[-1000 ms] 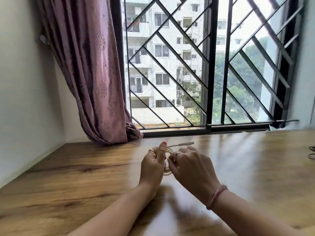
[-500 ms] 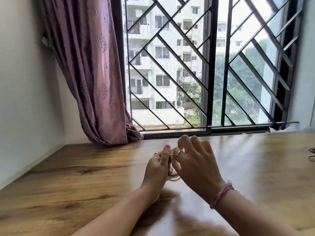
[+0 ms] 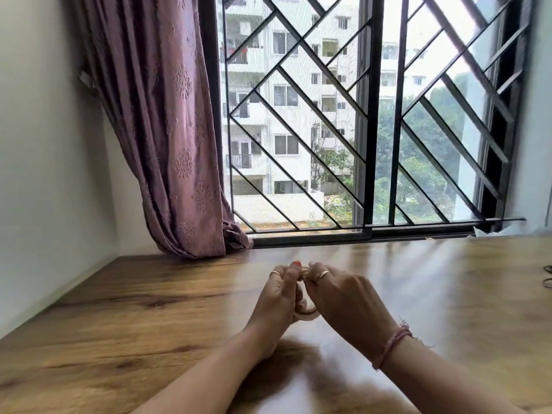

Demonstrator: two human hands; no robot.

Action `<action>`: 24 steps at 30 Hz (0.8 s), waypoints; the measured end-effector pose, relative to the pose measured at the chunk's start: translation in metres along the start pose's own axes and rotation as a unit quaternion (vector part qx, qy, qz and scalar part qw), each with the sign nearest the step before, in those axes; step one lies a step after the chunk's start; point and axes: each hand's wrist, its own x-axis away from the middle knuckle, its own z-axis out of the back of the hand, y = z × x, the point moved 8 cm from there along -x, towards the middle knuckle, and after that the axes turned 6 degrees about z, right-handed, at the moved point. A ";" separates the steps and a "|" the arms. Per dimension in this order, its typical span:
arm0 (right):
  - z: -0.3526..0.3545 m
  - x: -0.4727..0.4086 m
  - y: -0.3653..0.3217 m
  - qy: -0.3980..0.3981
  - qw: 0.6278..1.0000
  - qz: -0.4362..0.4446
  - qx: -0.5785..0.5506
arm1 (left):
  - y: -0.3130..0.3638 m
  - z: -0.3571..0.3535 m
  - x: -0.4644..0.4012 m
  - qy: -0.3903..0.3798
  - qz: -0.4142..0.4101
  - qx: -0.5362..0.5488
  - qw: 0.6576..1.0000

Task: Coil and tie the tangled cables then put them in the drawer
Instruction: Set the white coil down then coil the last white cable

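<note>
R hand [image 3: 343,303] fingers dropped since prior frame | both hands pinch cable coil [image 3: 307,313], L hand [image 3: 276,297] incl. | risk: grip slips, coil springs loose

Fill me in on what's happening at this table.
A person is bundling a pale cable over a wooden table by a barred window. The left hand grips the coil, and the right hand pinches it at the top, where the tying seems to be under way. The coil hangs between the hands, mostly hidden by them. More dark cable lies at the table's right edge. No drawer is in view.
</note>
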 end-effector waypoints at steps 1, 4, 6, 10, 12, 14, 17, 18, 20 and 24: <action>-0.001 0.001 0.002 -0.002 1.000 -0.012 -0.019 | 0.000 0.001 0.000 -0.001 0.007 0.006 1.000; -0.003 0.004 0.011 0.011 0.995 -0.056 -0.082 | 0.002 -0.002 0.004 -0.030 0.010 0.005 0.999; -0.001 0.005 0.017 0.026 0.989 -0.085 -0.115 | 0.002 -0.004 0.006 -0.041 0.014 0.002 0.999; 0.000 0.007 0.024 0.042 0.982 -0.114 -0.144 | 0.004 -0.003 0.007 -0.032 -0.001 -0.016 0.999; -0.001 0.007 0.024 0.043 0.980 -0.120 -0.150 | 0.005 -0.002 0.007 -0.023 -0.009 -0.023 0.999; -0.005 0.008 0.025 0.033 0.978 -0.125 -0.162 | 0.006 -0.001 0.008 -0.019 -0.008 -0.020 1.000; -0.008 0.006 0.028 0.004 0.976 -0.116 -0.182 | 0.008 0.001 0.008 -0.012 -0.012 -0.025 1.000; -0.007 0.004 0.027 0.002 0.977 -0.107 -0.187 | 0.009 0.002 0.008 -0.011 -0.015 -0.025 1.000; 0.000 0.001 0.025 0.012 0.976 -0.080 -0.201 | 0.011 0.003 0.007 -0.007 -0.020 -0.025 0.999; 0.008 -0.003 0.022 0.013 0.975 -0.027 -0.222 | 0.010 0.005 0.005 -0.003 -0.016 -0.012 1.000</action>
